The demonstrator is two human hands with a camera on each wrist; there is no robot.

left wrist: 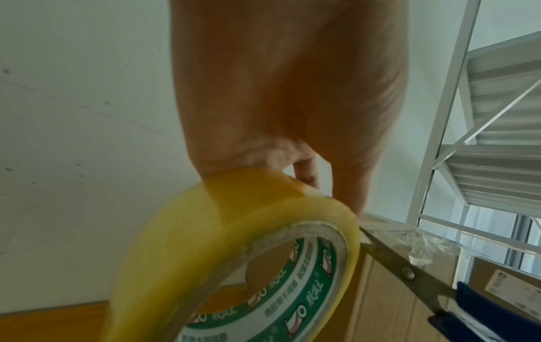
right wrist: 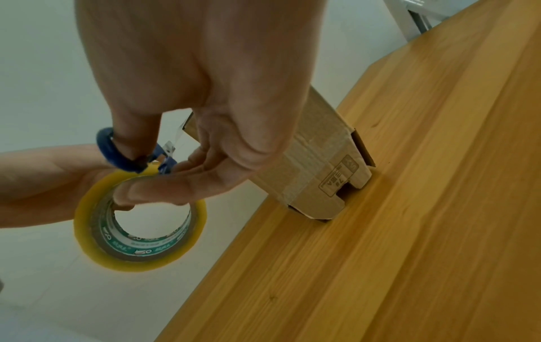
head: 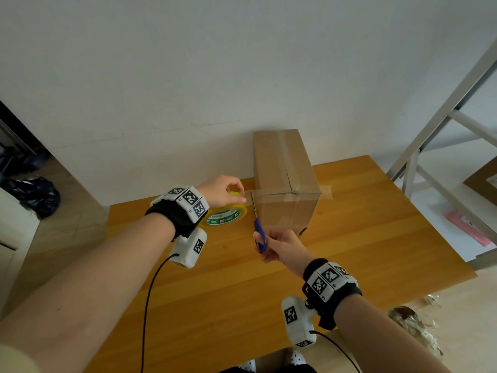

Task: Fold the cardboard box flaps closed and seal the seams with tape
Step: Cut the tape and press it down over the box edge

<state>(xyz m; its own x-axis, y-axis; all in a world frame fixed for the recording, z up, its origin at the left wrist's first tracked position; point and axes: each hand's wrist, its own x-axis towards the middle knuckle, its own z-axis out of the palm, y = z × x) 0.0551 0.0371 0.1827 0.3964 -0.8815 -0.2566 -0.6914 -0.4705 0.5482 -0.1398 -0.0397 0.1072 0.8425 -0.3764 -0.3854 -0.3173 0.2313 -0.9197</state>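
Note:
A closed cardboard box (head: 285, 181) stands on the wooden table (head: 349, 251), with clear tape along its top seam and across its near top edge. My left hand (head: 223, 191) grips a yellowish tape roll (head: 226, 214) just left of the box; a strip of tape runs from the roll to the box. My right hand (head: 282, 247) holds blue-handled scissors (head: 258, 227), whose blades point up at that strip beside the box's left corner. In the left wrist view the blades (left wrist: 389, 254) meet the tape next to the roll (left wrist: 234, 254). The right wrist view shows my fingers in the scissors' loops (right wrist: 117, 152).
A white metal shelf frame (head: 443, 125) stands to the right of the table. A pink object (head: 470, 230) lies on the floor beyond it. Crumpled clear plastic (head: 414, 321) lies near the table's right front corner. A white wall runs behind the box.

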